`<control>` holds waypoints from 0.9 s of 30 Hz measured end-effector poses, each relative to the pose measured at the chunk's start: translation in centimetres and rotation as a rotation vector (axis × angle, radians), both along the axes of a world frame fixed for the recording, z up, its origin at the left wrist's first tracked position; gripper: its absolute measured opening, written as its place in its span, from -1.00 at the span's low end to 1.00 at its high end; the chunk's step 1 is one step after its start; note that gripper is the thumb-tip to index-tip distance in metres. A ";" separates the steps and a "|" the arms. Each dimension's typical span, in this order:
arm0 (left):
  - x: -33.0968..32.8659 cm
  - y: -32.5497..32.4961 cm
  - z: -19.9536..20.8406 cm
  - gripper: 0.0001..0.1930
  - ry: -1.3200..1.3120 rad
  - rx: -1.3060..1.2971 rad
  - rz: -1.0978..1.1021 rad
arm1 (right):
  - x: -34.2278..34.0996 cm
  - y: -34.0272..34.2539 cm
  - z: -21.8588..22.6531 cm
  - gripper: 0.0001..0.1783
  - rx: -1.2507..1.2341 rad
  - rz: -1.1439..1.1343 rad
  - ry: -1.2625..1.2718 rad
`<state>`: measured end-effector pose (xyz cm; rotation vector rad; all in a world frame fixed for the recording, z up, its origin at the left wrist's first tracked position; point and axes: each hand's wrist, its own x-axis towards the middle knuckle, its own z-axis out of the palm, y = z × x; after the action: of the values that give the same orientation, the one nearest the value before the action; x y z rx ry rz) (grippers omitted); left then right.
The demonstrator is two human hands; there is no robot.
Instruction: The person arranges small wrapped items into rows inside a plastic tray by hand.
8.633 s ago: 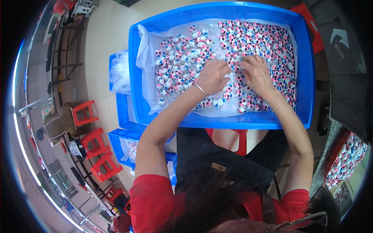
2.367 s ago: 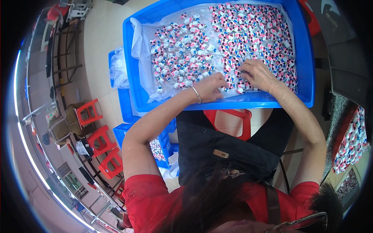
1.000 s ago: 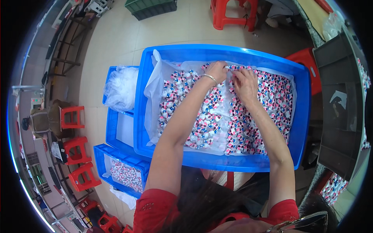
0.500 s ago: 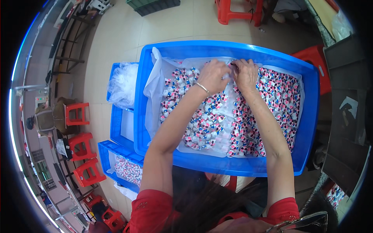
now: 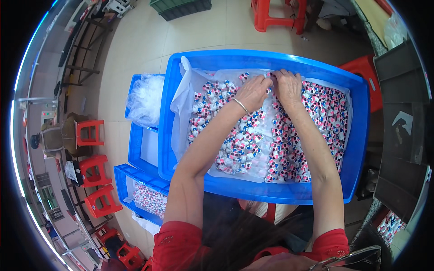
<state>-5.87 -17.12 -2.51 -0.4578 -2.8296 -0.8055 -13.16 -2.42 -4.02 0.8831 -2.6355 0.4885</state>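
Observation:
Inside a large blue tray (image 5: 266,192) lined with a white sheet (image 5: 178,108) are many small figurines in white, pink, blue and black. Those on the left (image 5: 239,149) lie in a loose jumble; those on the right (image 5: 323,108) are packed in close rows. A bare strip of sheet runs between them. Near the tray's far side, at the top of that strip, my left hand (image 5: 254,94) has its fingers pinched at a small figurine, mostly hidden. Beside it, my right hand (image 5: 288,88) bends its fingers down over the end of the row; what they grip is hidden.
Smaller blue trays stand on the left, one holding crumpled white netting (image 5: 145,100), another small pieces (image 5: 149,198). Red stools (image 5: 94,169) line the left side, another red stool (image 5: 364,77) adjoins the tray's right. A dark green crate (image 5: 181,8) sits beyond.
My left hand, blurred earlier, has moved slightly down and its fingers have come close to the right hand. The right hand stays nearly in place. The view has shifted slightly.

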 end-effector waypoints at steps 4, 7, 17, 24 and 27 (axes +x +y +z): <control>-1.5 0.6 -1.6 -0.74 0.114 0.052 0.039 | -0.4 0.1 -0.5 -0.94 -0.031 -0.010 -0.047; -2.1 0.2 -2.3 -0.75 0.055 0.051 0.073 | 0.2 0.5 -0.2 -0.91 -0.130 -0.006 -0.051; -1.0 -1.9 1.7 -0.86 0.146 -0.089 0.160 | 2.6 3.0 0.5 -0.77 -0.116 0.160 -0.091; -2.4 -1.3 1.4 -0.83 -0.091 -0.474 0.122 | 3.3 4.2 1.2 -0.77 -0.188 0.100 -0.194; -1.5 -1.0 1.7 -0.83 0.050 -0.258 0.144 | 3.3 4.9 1.1 -0.79 -0.177 0.079 -0.216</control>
<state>-7.37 -18.08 -0.82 -0.2972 -2.8896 -0.3990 -9.89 2.50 -2.96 0.9265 -2.7007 0.8672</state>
